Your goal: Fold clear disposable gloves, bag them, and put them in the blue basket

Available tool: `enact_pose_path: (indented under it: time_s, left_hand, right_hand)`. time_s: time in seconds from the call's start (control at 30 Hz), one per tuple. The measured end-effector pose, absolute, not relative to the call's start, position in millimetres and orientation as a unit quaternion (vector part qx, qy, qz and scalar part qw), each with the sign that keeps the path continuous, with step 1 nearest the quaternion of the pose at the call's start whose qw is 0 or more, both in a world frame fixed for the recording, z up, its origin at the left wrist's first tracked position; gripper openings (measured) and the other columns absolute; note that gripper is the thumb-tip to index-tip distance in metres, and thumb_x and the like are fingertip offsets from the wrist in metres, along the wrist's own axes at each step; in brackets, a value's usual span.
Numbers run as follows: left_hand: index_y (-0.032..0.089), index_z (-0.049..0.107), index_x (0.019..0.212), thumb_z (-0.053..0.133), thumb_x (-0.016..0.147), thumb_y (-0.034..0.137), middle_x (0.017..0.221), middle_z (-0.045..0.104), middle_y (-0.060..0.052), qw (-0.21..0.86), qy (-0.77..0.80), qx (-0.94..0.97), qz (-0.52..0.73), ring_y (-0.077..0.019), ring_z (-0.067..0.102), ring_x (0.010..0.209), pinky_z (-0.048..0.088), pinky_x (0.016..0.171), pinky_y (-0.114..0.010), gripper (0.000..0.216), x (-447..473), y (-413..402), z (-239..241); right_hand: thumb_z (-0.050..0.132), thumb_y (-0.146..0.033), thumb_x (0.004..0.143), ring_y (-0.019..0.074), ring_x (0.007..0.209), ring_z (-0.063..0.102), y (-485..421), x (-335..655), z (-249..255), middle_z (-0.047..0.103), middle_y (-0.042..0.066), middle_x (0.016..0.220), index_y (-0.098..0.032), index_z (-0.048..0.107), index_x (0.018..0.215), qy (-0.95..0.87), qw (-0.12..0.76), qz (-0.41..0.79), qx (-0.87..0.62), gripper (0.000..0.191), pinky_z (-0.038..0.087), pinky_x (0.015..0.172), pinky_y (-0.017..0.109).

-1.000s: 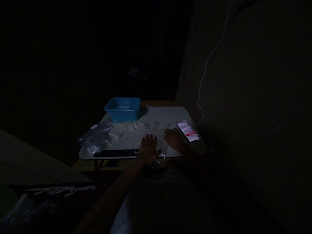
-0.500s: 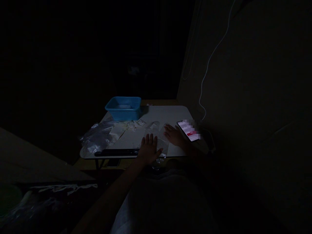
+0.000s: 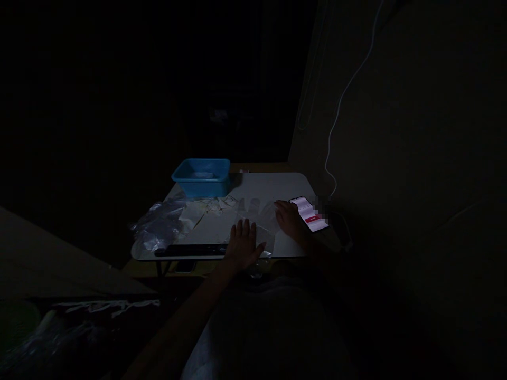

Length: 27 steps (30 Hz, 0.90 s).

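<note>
A clear plastic bag (image 3: 263,224) lies spread on the white table (image 3: 273,182), its near end hanging over the front edge. My left hand (image 3: 242,245) rests flat on the bag's near left part, fingers outstretched. At the bag's right edge is my right hand (image 3: 288,217), fingers extended with the tips by the plastic; in the dark I cannot tell whether they touch it. Just right of that hand lies a smartphone (image 3: 311,215) with a lit screen. Neither hand grips anything.
A blue plastic basin (image 3: 204,184) stands at the table's back left. Crumpled clear plastic (image 3: 156,227) and thin whitish scraps (image 3: 214,205) lie on the left. A long dark slot (image 3: 190,250) runs along the front edge. A white cable (image 3: 336,108) hangs by the right wall.
My right hand has moved slightly to the right, off the middle of the bag toward its edge. The left hand stays pressed in place. The bag looks flatter at its far end.
</note>
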<state>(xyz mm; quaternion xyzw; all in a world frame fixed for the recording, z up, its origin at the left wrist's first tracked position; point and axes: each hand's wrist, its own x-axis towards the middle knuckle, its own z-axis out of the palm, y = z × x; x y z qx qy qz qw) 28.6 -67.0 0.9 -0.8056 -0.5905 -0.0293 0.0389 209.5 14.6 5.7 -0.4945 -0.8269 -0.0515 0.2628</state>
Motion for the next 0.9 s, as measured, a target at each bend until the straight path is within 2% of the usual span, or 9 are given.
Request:
enact_pose_path:
  time_s: [0.17,0.43,0.53,0.67,0.9]
  left_hand:
    - [0.006,0.026,0.136,0.022,0.084,0.056,0.142,0.023,-0.021,0.032,-0.619,-0.784,-0.02,-0.0368,0.016,0.131,0.016,0.103,-0.049,0.072,34,-62,2]
    - [0.003,0.026,0.135,0.023,0.083,0.054,0.141,0.023,-0.025,0.021,-0.671,-0.741,-0.022,-0.0388,0.018,0.13,0.017,0.1,-0.053,0.073,56,-49,7]
    - [0.001,0.025,0.135,0.024,0.083,0.053,0.14,0.023,-0.026,0.018,-0.691,-0.722,-0.032,-0.0399,0.017,0.13,0.017,0.101,-0.053,0.074,66,-47,6]
    - [-0.001,0.024,0.135,0.022,0.082,0.053,0.14,0.022,-0.027,0.006,-0.712,-0.7,-0.049,-0.0407,0.016,0.13,0.016,0.101,-0.054,0.076,77,-44,5]
    - [0.0,0.024,0.135,0.022,0.082,0.053,0.14,0.022,-0.026,-0.004,-0.73,-0.681,-0.062,-0.04,0.016,0.13,0.016,0.1,-0.056,0.076,85,-39,4]
  right_hand:
    - [0.036,-0.014,0.082,0.0213,0.107,0.049,2,214,5,0.058,0.013,0.115,-0.011,0.054,0.112,-0.835,0.268,-0.041,-0.48,0.035,0.032,0.094,0.038]
    - [0.039,-0.013,0.079,0.0197,0.101,0.055,-7,214,3,0.062,0.01,0.11,-0.013,0.059,0.107,-0.827,0.195,-0.019,-0.527,0.034,0.035,0.091,0.033]
    - [0.039,-0.012,0.079,0.0199,0.098,0.056,-6,213,4,0.063,0.011,0.108,-0.011,0.06,0.104,-0.815,0.194,-0.021,-0.546,0.033,0.038,0.089,0.032]
    - [0.038,-0.011,0.078,0.019,0.103,0.055,-4,215,2,0.061,0.01,0.113,-0.012,0.059,0.108,-0.811,0.217,-0.013,-0.543,0.037,0.038,0.092,0.033]
    - [0.042,-0.011,0.076,0.0186,0.107,0.053,-5,216,1,0.06,0.009,0.115,-0.014,0.06,0.109,-0.838,0.202,-0.006,-0.507,0.038,0.036,0.095,0.033]
